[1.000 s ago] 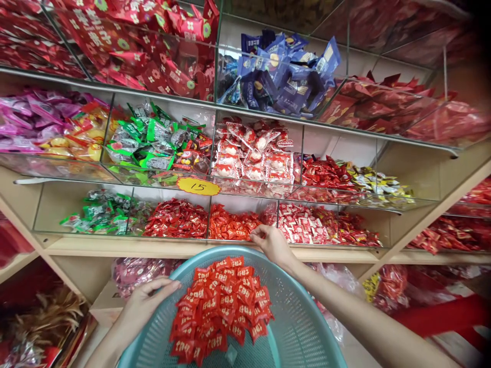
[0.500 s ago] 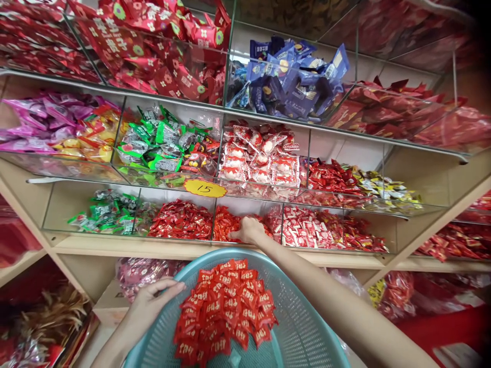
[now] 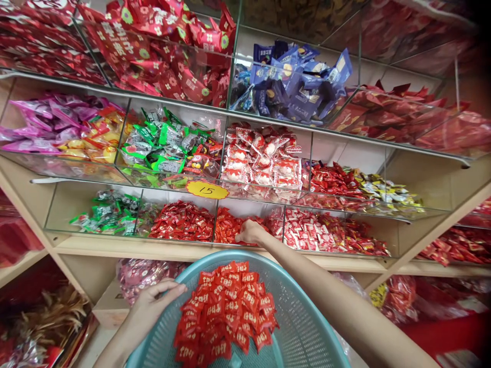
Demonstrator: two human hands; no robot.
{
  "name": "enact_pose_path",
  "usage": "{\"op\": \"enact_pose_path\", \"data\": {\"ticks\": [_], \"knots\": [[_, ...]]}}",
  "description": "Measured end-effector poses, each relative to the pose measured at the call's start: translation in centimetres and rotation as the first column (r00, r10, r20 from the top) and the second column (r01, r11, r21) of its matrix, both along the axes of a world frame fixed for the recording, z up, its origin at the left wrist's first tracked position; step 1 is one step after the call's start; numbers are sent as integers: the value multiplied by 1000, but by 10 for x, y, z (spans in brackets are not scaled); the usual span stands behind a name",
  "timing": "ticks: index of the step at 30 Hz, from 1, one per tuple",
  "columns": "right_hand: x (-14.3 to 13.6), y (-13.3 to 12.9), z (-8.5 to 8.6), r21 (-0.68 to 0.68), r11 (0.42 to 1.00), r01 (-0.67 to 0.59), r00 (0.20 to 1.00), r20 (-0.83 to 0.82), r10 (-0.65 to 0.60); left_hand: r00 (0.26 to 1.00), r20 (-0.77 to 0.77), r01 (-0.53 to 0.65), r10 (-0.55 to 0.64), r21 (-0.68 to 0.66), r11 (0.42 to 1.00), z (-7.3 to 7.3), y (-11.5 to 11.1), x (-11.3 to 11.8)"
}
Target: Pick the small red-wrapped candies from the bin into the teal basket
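Note:
A teal plastic basket (image 3: 307,312) is low in the middle of the head view, with a heap of red wrapped candies (image 3: 226,312) inside. My left hand (image 3: 161,295) grips its left rim, thumb over the top and fingers mostly on the outer side. Stretched over the basket, my right hand (image 3: 251,231) is in a bottom-row shelf compartment, among similar small red candies (image 3: 226,225). Its fingers are curled in toward the candies. Whatever they hold, if anything, is hidden.
Clear dividers split the shelves into bins. Left of my right hand is a bin of dark red candies (image 3: 184,220); on its right are pink-and-white ones (image 3: 307,227). A yellow price tag (image 3: 207,189) marked 15 hangs above. Below stands a cardboard box (image 3: 112,306).
My right hand stays in the same compartment, turned a little lower, with its fingers more curled. The left hand and basket hold nearly still; the whole view shifts slightly.

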State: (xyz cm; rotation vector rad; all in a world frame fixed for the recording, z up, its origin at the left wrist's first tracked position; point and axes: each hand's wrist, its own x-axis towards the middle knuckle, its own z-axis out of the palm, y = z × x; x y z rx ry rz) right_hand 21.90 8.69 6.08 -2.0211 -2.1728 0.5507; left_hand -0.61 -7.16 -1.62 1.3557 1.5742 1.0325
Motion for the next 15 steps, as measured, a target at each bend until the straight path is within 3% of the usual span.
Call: {"op": "enact_pose_path", "data": {"ticks": [7, 15], "knots": [[15, 8, -6, -57, 996, -68, 968, -247, 52, 997, 81, 13, -14, 17, 1000, -8, 2, -2], [24, 11, 3, -194, 976, -101, 902, -433, 7, 997, 73, 8, -8, -6, 1000, -5, 1, -2]]}}
